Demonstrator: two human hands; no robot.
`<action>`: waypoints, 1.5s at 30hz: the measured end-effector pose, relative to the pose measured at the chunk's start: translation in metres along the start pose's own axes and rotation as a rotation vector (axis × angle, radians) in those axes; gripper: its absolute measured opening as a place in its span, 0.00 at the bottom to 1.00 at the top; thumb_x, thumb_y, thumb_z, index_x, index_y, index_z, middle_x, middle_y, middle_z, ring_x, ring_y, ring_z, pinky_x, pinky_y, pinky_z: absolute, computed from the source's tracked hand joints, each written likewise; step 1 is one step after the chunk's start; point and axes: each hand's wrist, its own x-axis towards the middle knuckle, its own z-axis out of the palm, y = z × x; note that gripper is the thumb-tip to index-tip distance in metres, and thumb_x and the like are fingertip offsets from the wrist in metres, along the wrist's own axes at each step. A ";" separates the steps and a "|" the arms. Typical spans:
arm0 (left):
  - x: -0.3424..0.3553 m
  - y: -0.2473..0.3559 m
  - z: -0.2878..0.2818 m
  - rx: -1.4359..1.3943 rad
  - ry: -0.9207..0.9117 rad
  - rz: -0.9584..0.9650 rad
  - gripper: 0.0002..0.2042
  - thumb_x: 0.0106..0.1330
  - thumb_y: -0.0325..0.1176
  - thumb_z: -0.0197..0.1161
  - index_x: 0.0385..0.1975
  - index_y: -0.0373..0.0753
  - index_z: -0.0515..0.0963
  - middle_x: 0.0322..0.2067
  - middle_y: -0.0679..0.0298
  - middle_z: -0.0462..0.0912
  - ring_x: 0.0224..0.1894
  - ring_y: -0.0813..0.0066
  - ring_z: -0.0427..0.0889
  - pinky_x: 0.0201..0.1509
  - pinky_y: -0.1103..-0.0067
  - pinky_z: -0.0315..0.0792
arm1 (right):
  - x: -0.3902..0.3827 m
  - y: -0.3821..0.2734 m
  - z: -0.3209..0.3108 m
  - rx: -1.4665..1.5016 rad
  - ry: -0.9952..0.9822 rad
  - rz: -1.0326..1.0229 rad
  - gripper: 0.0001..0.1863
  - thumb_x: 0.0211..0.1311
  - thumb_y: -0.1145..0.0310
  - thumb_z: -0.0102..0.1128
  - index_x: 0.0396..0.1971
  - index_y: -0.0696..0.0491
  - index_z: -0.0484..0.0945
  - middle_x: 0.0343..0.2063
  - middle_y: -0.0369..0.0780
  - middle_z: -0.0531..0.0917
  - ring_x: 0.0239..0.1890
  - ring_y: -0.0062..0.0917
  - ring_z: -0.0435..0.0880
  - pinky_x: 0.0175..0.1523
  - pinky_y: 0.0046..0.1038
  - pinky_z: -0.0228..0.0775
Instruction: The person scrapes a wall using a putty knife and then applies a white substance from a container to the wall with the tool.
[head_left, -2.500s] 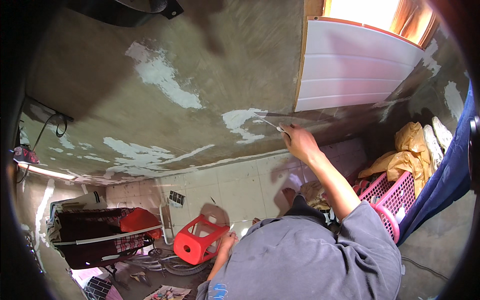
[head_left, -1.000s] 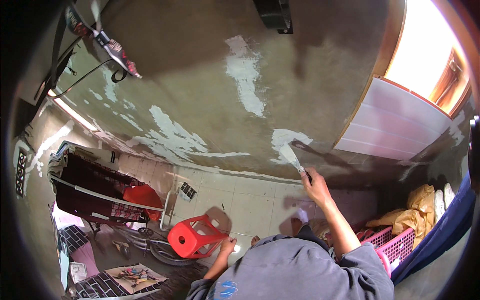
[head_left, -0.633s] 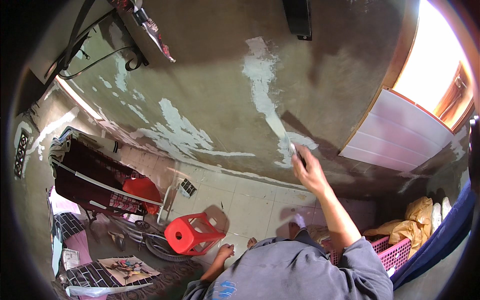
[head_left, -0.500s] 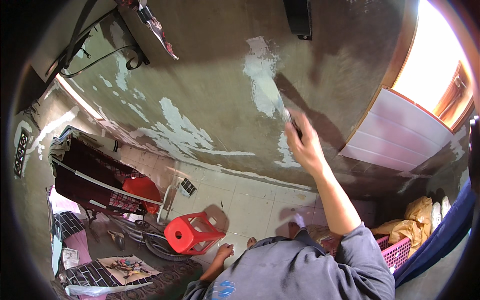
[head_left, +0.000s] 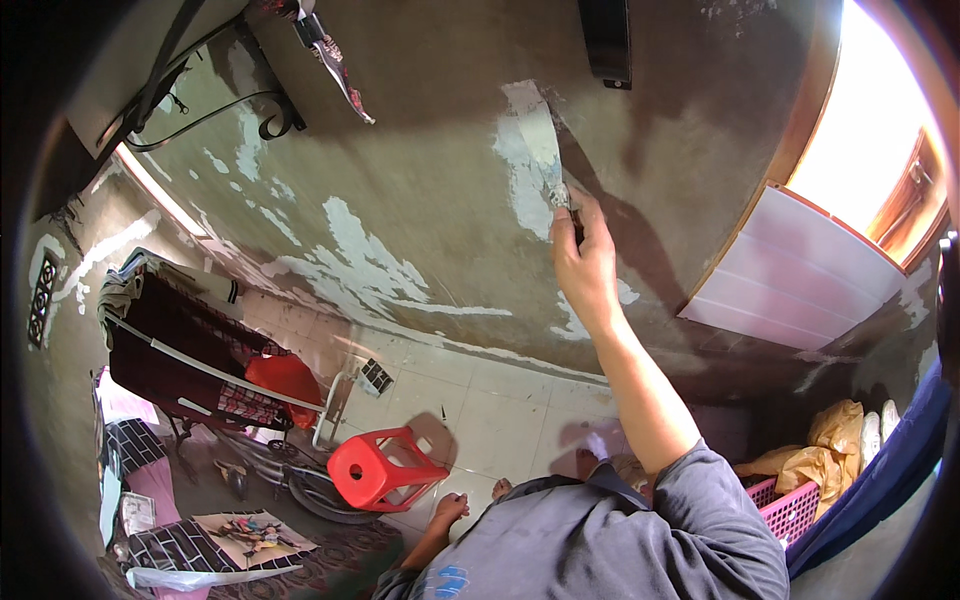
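White material forms a ragged upper patch (head_left: 512, 195) on the grey-brown wall (head_left: 430, 180); across it we find the putty knife (head_left: 542, 142), its blade pointing up the wall and its handle gripped by the right hand (head_left: 585, 250). Of the left hand (head_left: 454, 506), low beside the grey shirt (head_left: 600, 540) and near the red stool (head_left: 350, 490), we note curled fingers; whether they enclose anything, we cannot tell.

We judge three faults possible. First, if the blade tilts onto one corner, it could score the coat or leave a ridge; uneven pressure from the outstretched arm (head_left: 645, 400) would be the likely cause. Second, a stroke carried too far up and to the right could bring blade or knuckles against the black bracket (head_left: 606, 45). Third, if the white material is wet, an overloaded blade could drop some onto the tiled floor (head_left: 490, 400), close to the bare feet (head_left: 502, 488).

As to the knife itself, we observe a flat blade, broad at its far end and narrowing toward the handle. Its face is pale and appears smeared, with greyer mottling near the neck. Little of the dark handle shows between the fingers. Whether the edge touches the wall, we cannot confirm.
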 end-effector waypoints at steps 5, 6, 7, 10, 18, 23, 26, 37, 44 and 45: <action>-0.010 0.008 -0.005 0.036 -0.029 0.007 0.19 0.70 0.47 0.51 0.39 0.33 0.73 0.30 0.61 0.84 0.29 0.74 0.85 0.28 0.78 0.75 | 0.026 -0.010 0.011 0.093 -0.039 -0.150 0.18 0.69 0.67 0.52 0.56 0.56 0.70 0.25 0.32 0.73 0.22 0.13 0.68 0.28 0.19 0.63; -0.008 0.008 -0.005 0.037 -0.029 0.003 0.19 0.70 0.47 0.51 0.39 0.33 0.73 0.30 0.61 0.84 0.30 0.74 0.85 0.28 0.78 0.75 | 0.033 -0.010 0.014 0.113 -0.041 -0.138 0.18 0.69 0.67 0.52 0.56 0.56 0.70 0.24 0.32 0.72 0.22 0.12 0.68 0.27 0.19 0.62; -0.006 0.008 -0.005 0.018 -0.030 -0.005 0.19 0.70 0.47 0.52 0.40 0.34 0.73 0.30 0.61 0.84 0.29 0.74 0.85 0.28 0.78 0.75 | 0.036 -0.007 0.014 0.131 -0.042 -0.125 0.18 0.69 0.67 0.52 0.56 0.56 0.70 0.24 0.32 0.72 0.22 0.12 0.67 0.27 0.18 0.61; 0.002 0.001 -0.004 -0.033 -0.017 -0.020 0.19 0.70 0.47 0.52 0.40 0.34 0.73 0.30 0.61 0.84 0.28 0.74 0.85 0.28 0.78 0.75 | 0.028 0.016 0.009 0.134 -0.041 -0.075 0.17 0.70 0.67 0.51 0.55 0.56 0.70 0.24 0.31 0.72 0.22 0.11 0.66 0.26 0.17 0.60; 0.013 0.001 0.002 -0.076 -0.028 0.003 0.19 0.70 0.47 0.52 0.39 0.33 0.73 0.29 0.61 0.84 0.27 0.74 0.85 0.26 0.78 0.74 | 0.040 0.011 0.011 0.219 -0.053 -0.086 0.16 0.70 0.66 0.51 0.55 0.54 0.71 0.24 0.31 0.72 0.21 0.11 0.66 0.23 0.17 0.58; 0.014 -0.005 0.002 -0.068 0.002 0.000 0.19 0.70 0.47 0.52 0.39 0.33 0.73 0.29 0.61 0.84 0.27 0.74 0.85 0.26 0.78 0.74 | 0.030 0.015 0.005 0.185 -0.033 0.006 0.17 0.68 0.66 0.53 0.52 0.58 0.72 0.24 0.35 0.75 0.27 0.16 0.71 0.34 0.21 0.65; 0.008 -0.002 0.008 -0.072 -0.003 -0.002 0.19 0.69 0.47 0.52 0.38 0.33 0.73 0.29 0.61 0.84 0.26 0.73 0.85 0.26 0.78 0.74 | 0.027 0.010 0.003 0.217 -0.042 0.046 0.17 0.68 0.66 0.53 0.52 0.59 0.72 0.24 0.35 0.75 0.28 0.17 0.71 0.35 0.22 0.66; 0.001 -0.002 0.001 -0.044 -0.031 0.003 0.19 0.70 0.48 0.52 0.39 0.33 0.72 0.29 0.61 0.84 0.27 0.73 0.85 0.25 0.78 0.74 | 0.037 -0.001 0.015 0.219 -0.028 -0.007 0.16 0.68 0.66 0.53 0.50 0.59 0.73 0.25 0.34 0.75 0.29 0.16 0.71 0.35 0.22 0.65; 0.013 -0.006 0.004 -0.147 0.007 -0.023 0.19 0.70 0.47 0.52 0.38 0.34 0.73 0.29 0.61 0.84 0.27 0.74 0.85 0.26 0.78 0.74 | 0.023 0.041 0.012 0.272 0.014 -0.062 0.13 0.70 0.66 0.51 0.49 0.57 0.71 0.25 0.32 0.73 0.20 0.11 0.66 0.22 0.16 0.57; 0.012 -0.010 0.007 -0.154 0.019 -0.035 0.19 0.70 0.47 0.52 0.38 0.34 0.73 0.29 0.61 0.84 0.27 0.74 0.85 0.26 0.78 0.74 | 0.013 0.043 0.009 0.311 0.009 -0.003 0.13 0.70 0.66 0.51 0.49 0.57 0.71 0.25 0.32 0.73 0.19 0.11 0.66 0.22 0.16 0.57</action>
